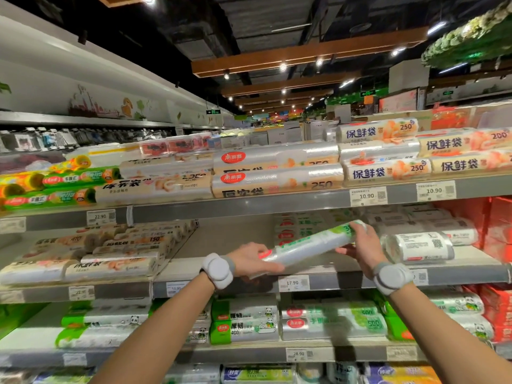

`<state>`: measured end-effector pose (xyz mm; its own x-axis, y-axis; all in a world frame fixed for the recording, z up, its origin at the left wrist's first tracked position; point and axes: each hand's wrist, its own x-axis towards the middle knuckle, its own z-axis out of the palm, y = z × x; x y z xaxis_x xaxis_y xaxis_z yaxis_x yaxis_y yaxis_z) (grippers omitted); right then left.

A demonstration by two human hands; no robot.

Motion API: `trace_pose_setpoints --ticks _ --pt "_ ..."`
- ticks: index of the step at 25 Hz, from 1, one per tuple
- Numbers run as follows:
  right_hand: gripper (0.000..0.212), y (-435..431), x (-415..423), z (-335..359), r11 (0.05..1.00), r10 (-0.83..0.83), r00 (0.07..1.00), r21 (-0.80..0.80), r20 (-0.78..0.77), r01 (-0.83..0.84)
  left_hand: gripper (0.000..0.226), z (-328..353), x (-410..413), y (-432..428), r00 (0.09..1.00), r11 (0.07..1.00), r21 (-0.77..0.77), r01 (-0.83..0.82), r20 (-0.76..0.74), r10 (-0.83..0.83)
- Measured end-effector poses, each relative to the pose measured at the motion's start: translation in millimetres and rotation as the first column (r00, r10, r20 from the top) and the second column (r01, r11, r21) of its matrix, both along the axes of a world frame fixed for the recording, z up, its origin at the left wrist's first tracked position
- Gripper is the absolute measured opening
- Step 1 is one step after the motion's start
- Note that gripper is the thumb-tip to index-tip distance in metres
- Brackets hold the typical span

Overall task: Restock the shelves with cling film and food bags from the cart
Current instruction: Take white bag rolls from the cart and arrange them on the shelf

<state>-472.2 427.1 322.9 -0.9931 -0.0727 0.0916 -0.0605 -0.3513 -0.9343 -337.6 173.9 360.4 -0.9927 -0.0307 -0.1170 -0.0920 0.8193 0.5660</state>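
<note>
A clear roll of food bags (310,245) with green print and a red logo is held slanted in front of the middle shelf (318,282). My left hand (250,260) grips its lower left end. My right hand (360,245) grips its upper right end. Behind the roll the shelf has a bare gap (235,239). More matching green-printed rolls (293,231) are stacked at the back, just right of that gap. Both wrists wear grey bands. The cart is out of view.
Beige food-bag rolls (110,253) fill the middle shelf's left section; white-labelled rolls (421,245) and red boxes (496,228) lie to the right. The top shelf (249,203) holds stacked rolls. The shelf below carries green-and-white panda packs (243,320).
</note>
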Motion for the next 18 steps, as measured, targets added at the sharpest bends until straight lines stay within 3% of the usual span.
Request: trace_pose_setpoints --ticks 3,5,8,10,12,13,15,18 --pt "0.035 25.6 -10.5 -4.3 0.998 -0.066 0.998 -0.017 0.013 0.066 0.052 0.5 -6.0 -13.5 0.995 0.988 0.117 -0.099 -0.006 0.1" --pt "0.038 37.5 -14.4 -9.2 0.996 -0.084 0.996 0.004 0.01 0.084 0.049 -4.9 -19.0 -11.4 0.985 0.982 0.141 -0.123 -0.107 0.139" --pt "0.044 48.4 -17.8 -20.3 0.984 -0.102 0.995 0.147 -0.007 0.102 0.043 -19.1 -34.5 2.4 0.957 0.978 0.149 -0.146 -0.227 0.178" --pt "0.048 56.2 -19.9 -26.8 0.871 -0.137 0.983 0.457 -0.124 0.179 0.038 -31.9 -41.1 7.0 0.934 0.971 0.138 -0.194 -0.275 0.226" --pt "0.053 61.5 -18.4 -32.1 0.631 -0.133 0.962 0.728 -0.239 0.268 0.043 -44.9 -45.6 3.6 0.923 0.961 0.119 -0.251 -0.271 0.275" --pt "0.054 62.1 -16.8 -34.6 0.547 -0.127 0.951 0.78 -0.281 0.304 0.051 -50.6 -47.0 2.5 0.919 0.955 0.11 -0.277 -0.26 0.297" --pt "0.054 59.7 -11.5 -36.4 0.475 -0.123 0.938 0.81 -0.324 0.343 0.062 -59.1 -49.7 1.6 0.906 0.942 0.094 -0.323 -0.256 0.336" --pt "0.05 49.2 -6.7 -34.7 0.396 -0.137 0.913 0.824 -0.385 0.406 0.052 -63.3 -54.7 4.4 0.896 0.935 0.098 -0.341 -0.266 0.354"
